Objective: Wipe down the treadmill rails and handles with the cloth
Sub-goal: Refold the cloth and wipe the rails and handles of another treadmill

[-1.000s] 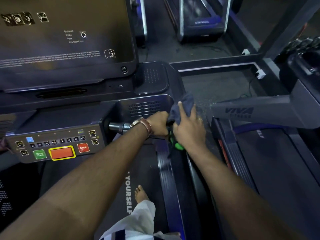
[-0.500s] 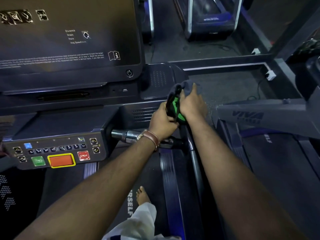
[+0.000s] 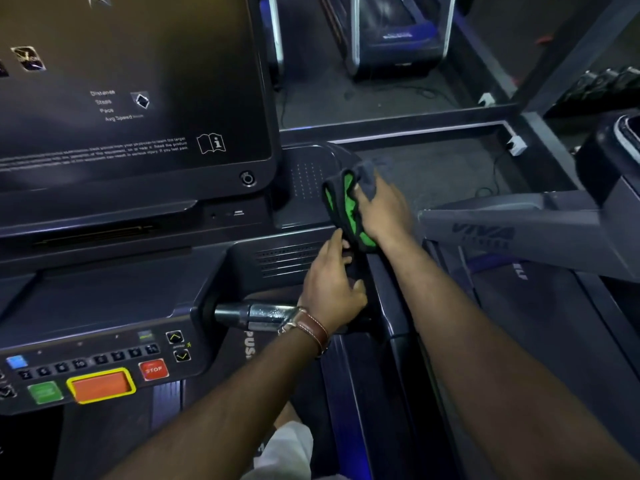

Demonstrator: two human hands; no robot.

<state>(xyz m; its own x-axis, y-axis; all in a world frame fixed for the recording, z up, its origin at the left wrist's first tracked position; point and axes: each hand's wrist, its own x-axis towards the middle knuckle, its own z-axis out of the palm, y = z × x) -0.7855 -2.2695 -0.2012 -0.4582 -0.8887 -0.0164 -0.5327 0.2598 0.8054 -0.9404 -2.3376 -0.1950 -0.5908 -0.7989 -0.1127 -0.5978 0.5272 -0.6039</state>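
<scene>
Now right hand point(image 3: 382, 211) pressing cloth point(image 3: 349, 206) on top of rail point(image 3: 384, 289), fingers curled round it. Left hand point(image 3: 332, 282) just below, gripping the rail. Rail running down toward the body.

At upper left we see a large dark console screen point(image 3: 131, 95) bearing small white text and a book-shaped info icon point(image 3: 211, 143). Below it sits a control panel point(image 3: 93, 368) with a red STOP button point(image 3: 153, 370), an orange button point(image 3: 100, 385) framed in yellow, a green button point(image 3: 45, 391) and a row of small number keys. To our right stands a neighbouring machine marked VIVA point(image 3: 485, 233). On the far floor lie thin cables and what may be a white plug point(image 3: 516, 145).
</scene>
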